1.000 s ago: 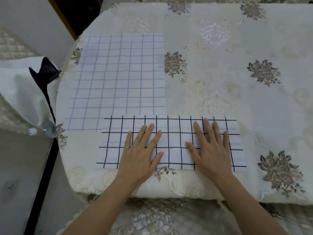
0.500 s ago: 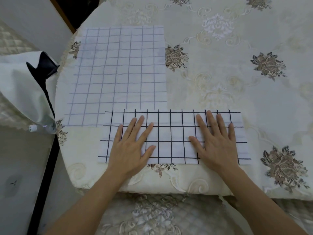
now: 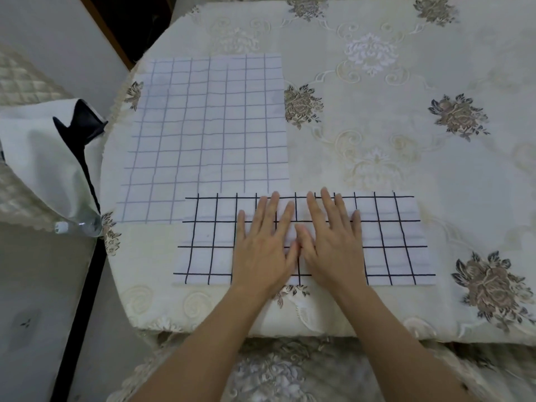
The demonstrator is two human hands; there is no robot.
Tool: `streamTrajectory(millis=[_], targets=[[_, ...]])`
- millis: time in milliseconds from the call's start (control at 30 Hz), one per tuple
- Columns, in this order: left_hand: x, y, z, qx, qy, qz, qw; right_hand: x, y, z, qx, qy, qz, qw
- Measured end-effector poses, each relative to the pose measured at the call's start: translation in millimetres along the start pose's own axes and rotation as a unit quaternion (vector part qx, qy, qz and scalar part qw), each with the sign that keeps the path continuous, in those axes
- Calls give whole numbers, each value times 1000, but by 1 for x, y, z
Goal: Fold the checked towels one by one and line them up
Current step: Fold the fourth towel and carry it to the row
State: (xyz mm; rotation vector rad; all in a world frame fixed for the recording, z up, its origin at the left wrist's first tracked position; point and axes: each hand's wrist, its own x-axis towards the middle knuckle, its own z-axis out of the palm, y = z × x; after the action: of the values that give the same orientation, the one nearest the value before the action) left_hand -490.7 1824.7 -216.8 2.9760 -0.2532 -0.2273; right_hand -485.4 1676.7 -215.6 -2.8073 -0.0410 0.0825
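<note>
The black-checked towel (image 3: 391,242) lies folded into a long strip, flat along the near edge of the table (image 3: 406,111). Both hands sit on its middle, side by side. The left hand (image 3: 262,250) and right hand (image 3: 333,248) are flat with fingers straight and spread, pressing down and gripping nothing.

It looks thin, soft and light, so my guess is it'll skid on the tablecloth and flop if you lift it by one point. I'd pinch both corners of one short end and carry that end over to the other.

Further in on the table, the lilac-checked towel (image 3: 208,126) lies unfolded, and the strip seems to overlap its near corner. Just off the table's side there's a clear bottle (image 3: 78,226).
</note>
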Motion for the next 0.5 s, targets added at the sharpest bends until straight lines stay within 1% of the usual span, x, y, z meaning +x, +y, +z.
streamTrajectory(millis=[100, 167, 300, 400, 500], targets=[[-6, -26, 4, 24, 4, -5, 1000, -1, 24, 0, -50, -12, -14, 999], [-12, -46, 2, 15, 14, -28, 999, -2, 43, -5, -82, -26, -20, 996], [-29, -91, -4, -10, 43, -76, 996, -2, 90, -25, -81, -32, 22, 996], [-36, -104, -6, -19, 43, -84, 995, -3, 115, -35, -91, -29, 41, 995], [-34, -102, -8, 21, 34, -94, 995, -1, 122, -36, -92, -34, 37, 994]])
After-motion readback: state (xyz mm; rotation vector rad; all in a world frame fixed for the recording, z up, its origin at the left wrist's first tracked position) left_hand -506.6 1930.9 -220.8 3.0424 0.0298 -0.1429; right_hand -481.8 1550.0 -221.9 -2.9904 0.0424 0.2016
